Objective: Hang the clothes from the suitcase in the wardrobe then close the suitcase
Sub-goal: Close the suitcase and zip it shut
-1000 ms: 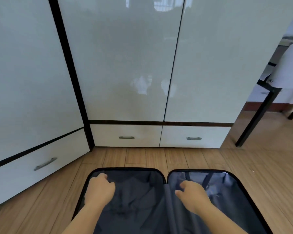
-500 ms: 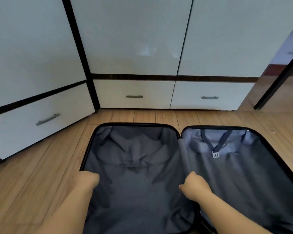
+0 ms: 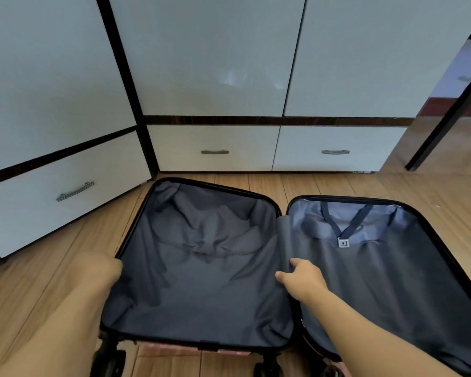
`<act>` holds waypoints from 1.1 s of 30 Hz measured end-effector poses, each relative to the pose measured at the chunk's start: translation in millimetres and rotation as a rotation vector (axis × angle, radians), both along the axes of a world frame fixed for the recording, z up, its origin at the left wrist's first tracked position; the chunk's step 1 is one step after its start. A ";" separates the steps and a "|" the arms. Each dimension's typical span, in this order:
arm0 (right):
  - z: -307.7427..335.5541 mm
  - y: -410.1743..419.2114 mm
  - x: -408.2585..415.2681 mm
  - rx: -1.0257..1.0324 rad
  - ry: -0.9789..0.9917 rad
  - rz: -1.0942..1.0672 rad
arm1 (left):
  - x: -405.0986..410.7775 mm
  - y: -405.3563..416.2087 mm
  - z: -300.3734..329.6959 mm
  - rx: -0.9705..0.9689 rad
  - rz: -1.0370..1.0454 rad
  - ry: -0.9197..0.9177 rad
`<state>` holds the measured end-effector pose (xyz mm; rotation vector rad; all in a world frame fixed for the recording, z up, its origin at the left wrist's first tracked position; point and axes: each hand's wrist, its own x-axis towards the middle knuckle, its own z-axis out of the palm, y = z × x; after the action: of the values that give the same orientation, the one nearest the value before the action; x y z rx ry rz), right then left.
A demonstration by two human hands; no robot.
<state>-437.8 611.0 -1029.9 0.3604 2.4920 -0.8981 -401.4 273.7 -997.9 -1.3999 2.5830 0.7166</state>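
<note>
Head view shows, at far left, the wardrobe with its white doors and drawers all shut, so nothing can be hung until a door is opened; the left hand sits at the left rim of the suitcase, blurred and half hidden by its own forearm, so I cannot tell whether its fingers grip the rim or merely rest against it; if it only rests there, the left half may slide on the wooden floor when fabric is tugged, since the case stands on wheels; the left half holds rumpled dark grey cloth, and I cannot tell whether this is a garment or only lining, so a grab here could pull at the lining instead of clothes; further right, the right hand lies near the hinge between the two halves, thumb out and fingers pressed down on the fabric there, nothing visibly pinched; in the right half the crossed straps meet at a buckle over paler blue-grey cloth; lifting clothes from beneath them without unclipping would likely snag or crease the garment.
</note>
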 end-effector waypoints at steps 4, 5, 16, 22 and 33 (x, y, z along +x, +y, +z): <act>-6.7 -13.2 -2.9 -0.323 -0.044 -0.112 | -19.0 25.5 75.8 -0.213 -0.166 0.080; -5.9 -16.8 -4.2 -0.427 -0.087 -0.147 | -28.7 36.3 99.4 -0.275 -0.199 0.124; 133.3 3.0 -50.0 -1.248 -0.071 -0.330 | -51.7 197.2 215.3 -0.318 -0.725 0.534; 234.0 14.4 -42.4 -1.101 0.239 -0.174 | -22.8 235.5 254.8 0.132 -0.979 0.623; 213.1 141.4 -23.3 -0.810 0.160 -0.505 | -56.0 216.1 204.4 0.585 -0.579 0.699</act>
<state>-461.1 752.5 -816.8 0.6488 1.9467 -2.0866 -457.5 489.8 -793.5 -0.2131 2.6180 1.8630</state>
